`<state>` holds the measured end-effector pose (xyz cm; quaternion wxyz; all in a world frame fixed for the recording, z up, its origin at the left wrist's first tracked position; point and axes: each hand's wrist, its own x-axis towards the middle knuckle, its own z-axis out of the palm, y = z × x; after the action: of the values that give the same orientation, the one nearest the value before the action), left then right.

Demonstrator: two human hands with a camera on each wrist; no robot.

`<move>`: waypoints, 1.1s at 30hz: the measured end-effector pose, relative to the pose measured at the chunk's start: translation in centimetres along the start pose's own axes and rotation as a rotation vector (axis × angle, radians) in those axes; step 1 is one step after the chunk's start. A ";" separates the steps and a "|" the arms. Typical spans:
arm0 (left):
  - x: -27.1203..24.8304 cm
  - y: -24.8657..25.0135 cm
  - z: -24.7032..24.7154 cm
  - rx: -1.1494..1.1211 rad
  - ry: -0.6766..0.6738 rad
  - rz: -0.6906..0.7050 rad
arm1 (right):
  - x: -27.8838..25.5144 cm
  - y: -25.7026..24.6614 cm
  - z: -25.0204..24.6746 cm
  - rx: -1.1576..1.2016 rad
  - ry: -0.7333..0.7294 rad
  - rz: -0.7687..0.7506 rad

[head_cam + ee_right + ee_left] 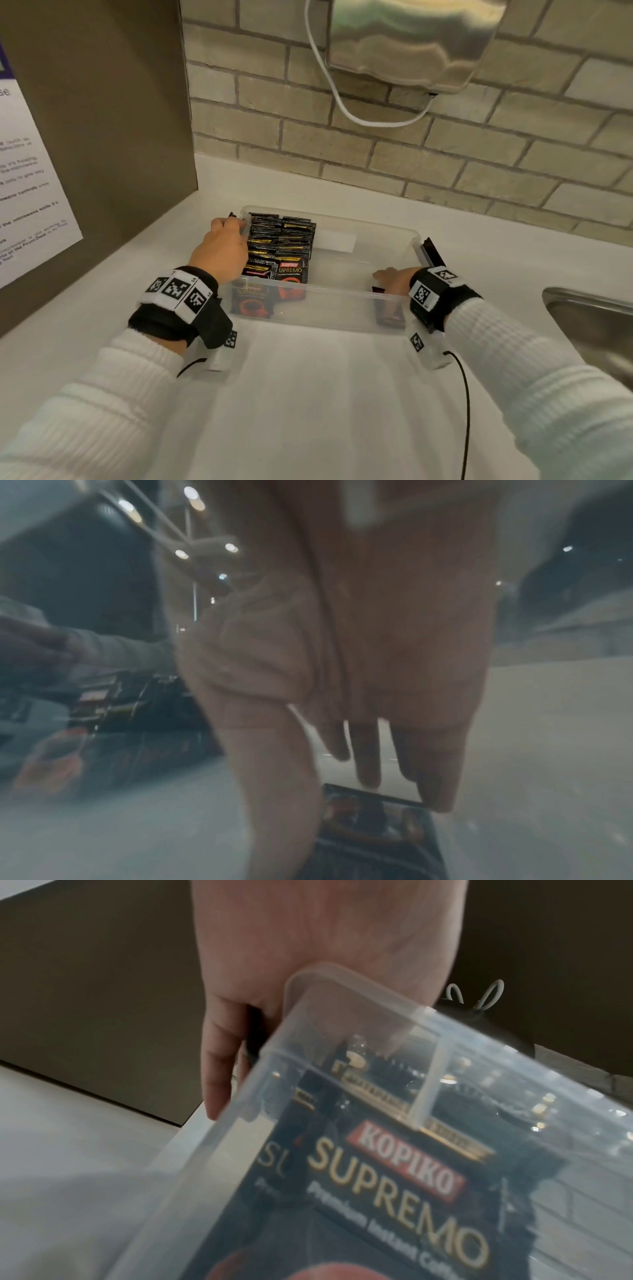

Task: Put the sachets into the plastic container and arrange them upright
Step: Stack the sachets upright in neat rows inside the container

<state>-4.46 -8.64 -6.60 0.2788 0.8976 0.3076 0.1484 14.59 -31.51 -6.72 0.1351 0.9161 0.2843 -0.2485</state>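
Note:
A clear plastic container [329, 308] stands on the white counter. Rows of black Kopiko sachets [281, 246] stand upright in its left end, and the wrist view shows one label [394, 1177] through the wall. My left hand [222, 246] grips the container's left wall near the back corner [342, 993], fingers [219, 1069] down the outside. My right hand [394, 277] reaches into the right end. There a single dark sachet [388, 311] stands under it, its top edge [373, 826] pinched between thumb and straight fingers [369, 750].
A steel sink [589, 325] lies close on the right. The brick wall [411, 161] runs behind the counter, with a steel wall unit and white cable [411, 41] above. A brown panel with a poster [102, 137] closes the left side. A black clip [432, 251] hangs on the container's right end.

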 end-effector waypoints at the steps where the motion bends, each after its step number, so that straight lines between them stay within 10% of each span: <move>1: -0.1 0.0 0.0 0.005 0.004 -0.001 | -0.1 -0.1 -0.1 0.006 0.004 -0.024; 8: -0.1 0.0 0.1 0.006 0.030 0.004 | -2.3 -1.3 -1.4 0.100 0.190 -0.204; 12: 0.3 -0.1 -0.4 0.009 0.023 -0.012 | -3.6 -1.7 -2.7 1.072 0.496 -0.316; 16: -0.2 1.3 -1.3 -0.122 0.113 0.164 | -4.8 -4.1 -2.6 1.684 0.261 -0.514; 20: -2.0 3.7 -1.4 -0.459 -0.072 0.301 | -4.8 -6.7 -2.1 1.921 0.148 -0.562; 33: -0.7 4.0 -1.9 -0.300 -0.112 0.383 | -4.9 -9.2 -2.4 1.124 0.435 -0.392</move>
<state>-3.99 -10.94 -2.78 0.3923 0.8949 0.0906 0.1925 6.57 -25.39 -3.12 -0.4755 0.8076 0.2938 -0.1882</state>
